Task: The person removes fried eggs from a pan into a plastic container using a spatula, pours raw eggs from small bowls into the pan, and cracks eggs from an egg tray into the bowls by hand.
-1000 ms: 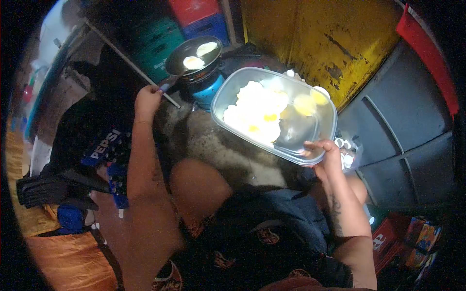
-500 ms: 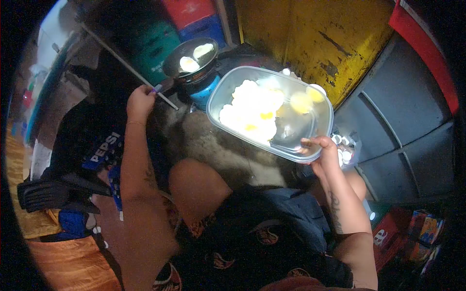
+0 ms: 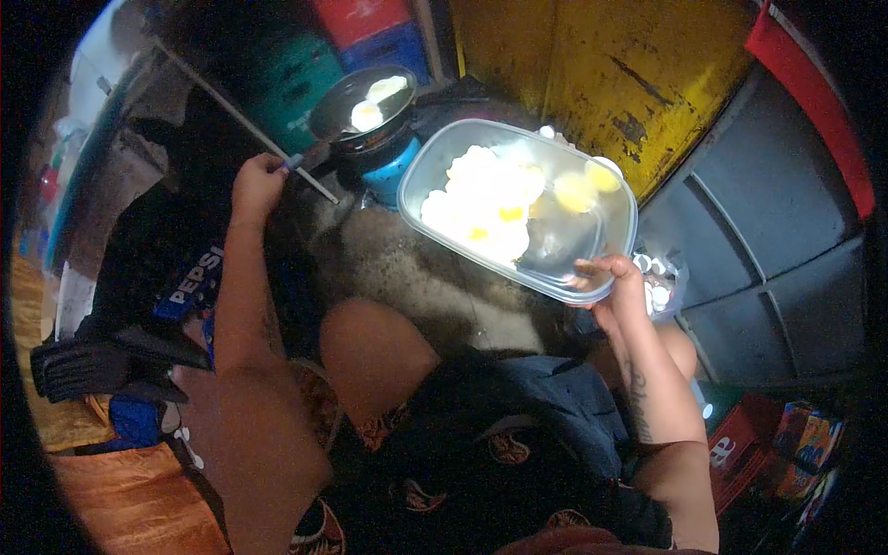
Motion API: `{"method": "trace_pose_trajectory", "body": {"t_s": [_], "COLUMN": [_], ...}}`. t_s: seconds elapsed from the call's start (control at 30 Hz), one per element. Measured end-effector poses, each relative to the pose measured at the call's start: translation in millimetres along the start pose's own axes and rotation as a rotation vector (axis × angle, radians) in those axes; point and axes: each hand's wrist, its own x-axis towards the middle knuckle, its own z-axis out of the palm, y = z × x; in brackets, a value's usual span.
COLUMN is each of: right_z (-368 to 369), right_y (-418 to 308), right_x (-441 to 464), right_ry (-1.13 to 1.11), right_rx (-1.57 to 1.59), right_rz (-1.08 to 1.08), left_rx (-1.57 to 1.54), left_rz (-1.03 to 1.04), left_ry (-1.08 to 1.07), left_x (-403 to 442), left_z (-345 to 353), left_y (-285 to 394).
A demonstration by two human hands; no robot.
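My left hand [image 3: 258, 188] is closed round the handle of a utensil [image 3: 293, 162], whose far part reaches toward the frying pan and is hard to make out. Two fried eggs [image 3: 367, 115] lie in the dark pan [image 3: 338, 104], which rests on a stove with a blue body [image 3: 392, 166]. At the right, my right hand [image 3: 614, 282] grips the near right corner of a clear plastic container [image 3: 564, 250], thumb over the rim. Several cooked eggs [image 3: 486, 199] are piled in the container's left part. The container is held up, slightly tilted.
Green [image 3: 296, 88] and blue [image 3: 387, 57] crates stand behind the pan. A yellow worn panel [image 3: 592, 83] is beyond the container. At the right are a bag with eggshells [image 3: 659, 282] and a red crate [image 3: 745, 449]. A thin rod [image 3: 245, 120] slants left of the pan.
My left hand has moved left and slightly down with the utensil, away from the pan. The container has shifted slightly left and up in my right hand. The two eggs in the pan lie closer together.
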Motion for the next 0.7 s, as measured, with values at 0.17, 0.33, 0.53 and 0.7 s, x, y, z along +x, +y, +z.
{"method": "trace_pose_trajectory", "body": {"t_s": [0.17,0.33,0.53,0.7], "right_z": [6.7,5.9,22.4,14.0], "right_y": [-0.9,-1.8,-5.8,-3.6], "right_x": [-1.9,-1.1,-8.4,-4.5], "right_ry": [0.029,0.010,0.099,0.053], "right_rx": [0.007,0.003,0.123,0.134], "right_rz": [0.017,0.026,-0.002,0.027], "left_rx": [-0.083,-0.141,-0.281,-0.155], "left_rz": [-0.029,0.022,0.101,0.095], "left_ry": [-0.038,-0.066,-0.044,0.025], "left_x": [-4.9,11.5,11.0,-13.2], "left_z": [-6.4,18.7,50.8,41.8], "left_y": [4.6,-25.1,-31.5,12.1]}}
